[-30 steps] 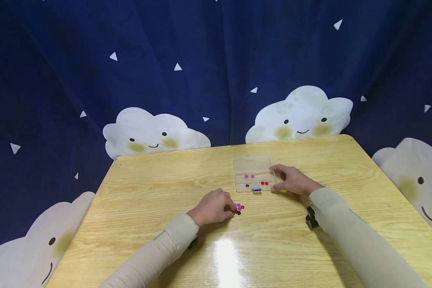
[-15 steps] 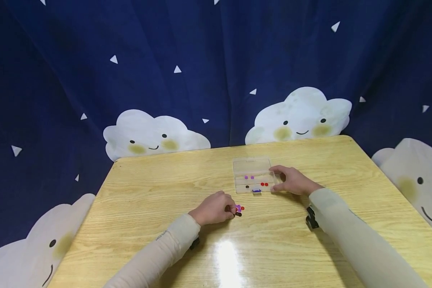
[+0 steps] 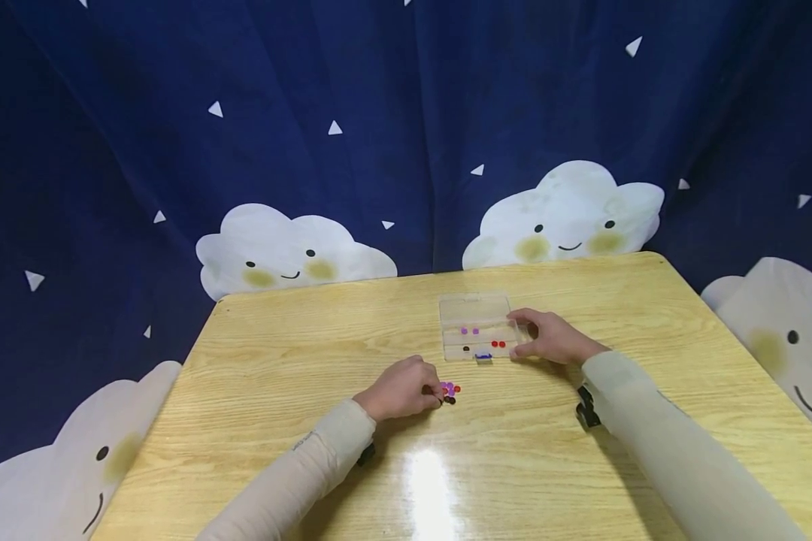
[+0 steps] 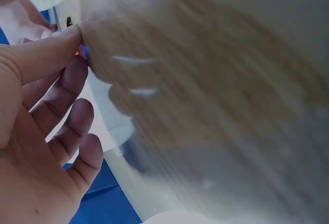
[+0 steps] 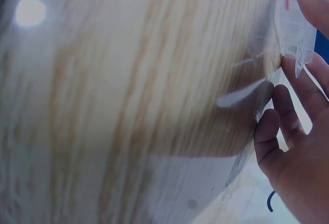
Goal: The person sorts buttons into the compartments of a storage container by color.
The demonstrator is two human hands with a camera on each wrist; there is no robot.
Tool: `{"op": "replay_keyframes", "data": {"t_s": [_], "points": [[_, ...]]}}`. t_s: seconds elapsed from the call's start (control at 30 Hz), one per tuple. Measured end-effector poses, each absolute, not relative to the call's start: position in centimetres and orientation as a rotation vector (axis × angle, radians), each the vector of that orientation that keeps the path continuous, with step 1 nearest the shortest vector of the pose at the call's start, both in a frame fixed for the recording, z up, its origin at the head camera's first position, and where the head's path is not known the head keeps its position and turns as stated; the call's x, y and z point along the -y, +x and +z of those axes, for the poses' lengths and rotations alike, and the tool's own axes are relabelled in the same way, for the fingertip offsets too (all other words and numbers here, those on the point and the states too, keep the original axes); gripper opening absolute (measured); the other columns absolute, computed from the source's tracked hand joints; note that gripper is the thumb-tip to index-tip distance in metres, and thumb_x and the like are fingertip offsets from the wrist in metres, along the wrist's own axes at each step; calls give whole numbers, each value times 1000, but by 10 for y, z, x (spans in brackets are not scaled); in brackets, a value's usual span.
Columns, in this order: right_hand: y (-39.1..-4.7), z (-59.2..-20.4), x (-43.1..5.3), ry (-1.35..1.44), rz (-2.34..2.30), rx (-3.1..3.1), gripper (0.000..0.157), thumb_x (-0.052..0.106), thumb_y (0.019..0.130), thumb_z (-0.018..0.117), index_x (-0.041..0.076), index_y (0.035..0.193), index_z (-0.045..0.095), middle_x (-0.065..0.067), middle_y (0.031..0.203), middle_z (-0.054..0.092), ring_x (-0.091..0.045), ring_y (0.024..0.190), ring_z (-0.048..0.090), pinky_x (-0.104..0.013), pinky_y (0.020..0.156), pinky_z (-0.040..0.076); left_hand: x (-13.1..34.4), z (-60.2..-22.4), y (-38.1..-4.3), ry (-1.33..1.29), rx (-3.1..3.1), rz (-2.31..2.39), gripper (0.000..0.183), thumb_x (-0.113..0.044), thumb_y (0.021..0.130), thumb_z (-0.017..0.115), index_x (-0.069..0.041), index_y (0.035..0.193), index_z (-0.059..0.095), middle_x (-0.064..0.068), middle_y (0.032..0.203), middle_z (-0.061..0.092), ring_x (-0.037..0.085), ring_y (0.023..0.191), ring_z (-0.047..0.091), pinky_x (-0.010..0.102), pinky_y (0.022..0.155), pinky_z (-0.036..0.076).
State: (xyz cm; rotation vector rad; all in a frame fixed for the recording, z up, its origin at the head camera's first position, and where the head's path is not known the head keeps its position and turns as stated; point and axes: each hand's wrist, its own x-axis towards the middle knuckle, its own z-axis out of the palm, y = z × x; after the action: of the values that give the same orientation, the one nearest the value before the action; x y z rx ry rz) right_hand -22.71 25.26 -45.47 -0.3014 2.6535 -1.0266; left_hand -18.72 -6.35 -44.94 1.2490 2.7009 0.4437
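My left hand (image 3: 402,388) is at a small pile of beads (image 3: 450,388), purple, red and black, on the table. Its thumb and forefinger come together at the pile's near left side; a small black bead (image 4: 69,22) shows at the thumb tip in the left wrist view. My right hand (image 3: 553,340) grips the right end of a clear plastic box (image 3: 455,353), thumb at the front and fingers behind. The box's lid is raised at the back. Inside it lie two purple beads (image 3: 470,331), two red beads (image 3: 498,344) and a black bead (image 3: 466,349).
The wooden table (image 3: 298,338) has a bright glare patch near its front. A blue clasp (image 3: 483,357) is on the front of the box. Behind the table hangs a dark blue curtain (image 3: 352,68) with white clouds.
The left hand has shifted very slightly at the pile, its fingertips still among the beads. The right hand and the box have stayed in place.
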Motion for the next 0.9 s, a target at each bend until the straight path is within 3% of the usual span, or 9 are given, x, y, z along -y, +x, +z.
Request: {"op": "replay_keyframes", "data": {"t_s": [0.07,0.17,0.33,0.5,0.7,0.9], "points": [[-227,-456,-252,-294,-1023,-2649,76,30,83,80,9,146,44,-27,149,44,-43,133,45,-59,114,34,64,-450,-188,1264,-2700,437,4,-19,86,77,-21,83,79,-10,86,72,3,80,59,26,93,48],[-228,-457,-252,-280,-1013,-2648,76,32,82,81,10,146,45,-26,148,45,-41,130,46,-59,114,34,66,-449,-190,1255,-2703,433,4,-18,86,76,-21,85,79,-10,88,73,4,83,60,27,94,50],[-229,-457,-253,-284,-1007,-2660,76,33,82,81,10,145,45,-25,146,47,-38,127,48,-59,112,36,70,-443,-195,1231,-2717,493,5,-19,87,76,-20,89,80,-9,89,74,6,86,59,22,83,50],[-228,-457,-253,-307,-1016,-2661,76,32,82,81,9,145,45,-26,147,46,-40,128,48,-58,112,36,73,-433,-198,1238,-2745,559,6,-17,88,75,-18,89,80,-6,88,74,9,84,58,23,78,48],[-227,-457,-253,-310,-1014,-2653,77,32,82,81,7,146,44,-28,151,41,-46,135,43,-59,115,33,73,-428,-204,1158,-2779,628,7,-13,88,73,-15,89,80,-4,90,74,12,86,59,28,82,49],[-228,-456,-253,-303,-1004,-2665,77,32,82,81,9,146,45,-27,148,43,-42,131,46,-60,114,33,68,-424,-214,1076,-2802,689,7,-14,89,73,-14,88,79,-2,90,73,13,83,57,30,83,48]]}}
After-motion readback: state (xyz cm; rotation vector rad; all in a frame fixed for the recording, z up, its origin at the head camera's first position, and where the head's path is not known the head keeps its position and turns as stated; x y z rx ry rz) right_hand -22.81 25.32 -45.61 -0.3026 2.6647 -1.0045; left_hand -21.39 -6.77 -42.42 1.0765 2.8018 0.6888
